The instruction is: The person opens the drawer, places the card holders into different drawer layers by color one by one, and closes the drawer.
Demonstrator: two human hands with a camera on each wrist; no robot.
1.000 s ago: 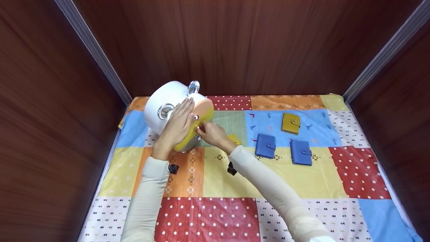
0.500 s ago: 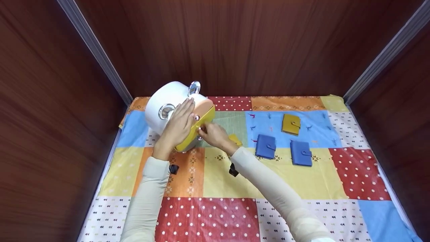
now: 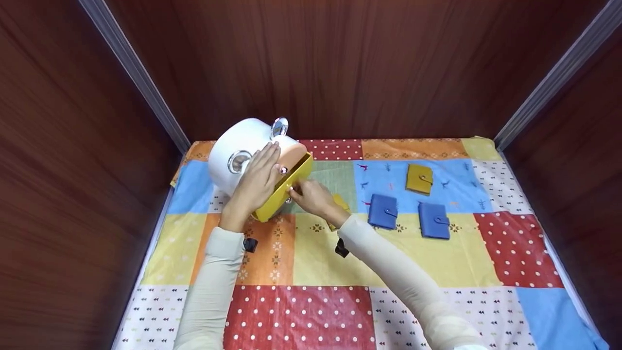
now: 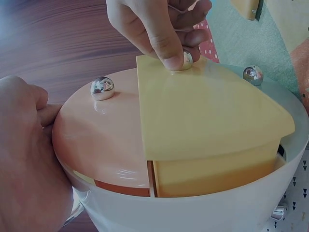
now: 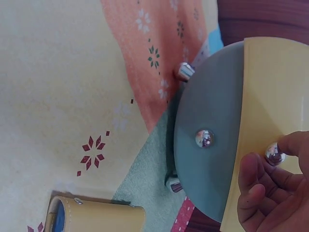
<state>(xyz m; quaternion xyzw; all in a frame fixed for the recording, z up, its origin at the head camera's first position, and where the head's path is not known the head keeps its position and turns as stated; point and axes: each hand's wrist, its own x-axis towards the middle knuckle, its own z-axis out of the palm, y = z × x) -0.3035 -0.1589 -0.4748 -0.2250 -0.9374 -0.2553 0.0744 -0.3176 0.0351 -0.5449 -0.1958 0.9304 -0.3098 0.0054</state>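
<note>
A round white storage box [image 3: 233,136] with a silver ring on top stands at the back left in the head view. Its orange drawer [image 4: 104,133] is at the top, a yellow drawer [image 4: 212,111] in the middle, a grey-green drawer [image 5: 207,169] at the bottom. The yellow drawer sticks out partway past the other two. My left hand [image 3: 258,177] rests on the box with fingers straight. With thumb and fingers, my right hand [image 3: 313,195] pinches the silver knob [image 5: 274,153] on the yellow drawer. The drawer's contents are hidden.
Two blue wallets [image 3: 383,211] and a mustard wallet [image 3: 420,179] lie to the right on the patchwork cloth [image 3: 340,262]. A yellow wallet [image 3: 341,201] is partly hidden behind my right wrist. Dark wood panels [image 3: 320,68] enclose the back and sides.
The yellow drawer has come out of the box, with a gap now showing behind its front. My right hand has moved slightly toward me and right with the knob. The left hand has stayed put.
</note>
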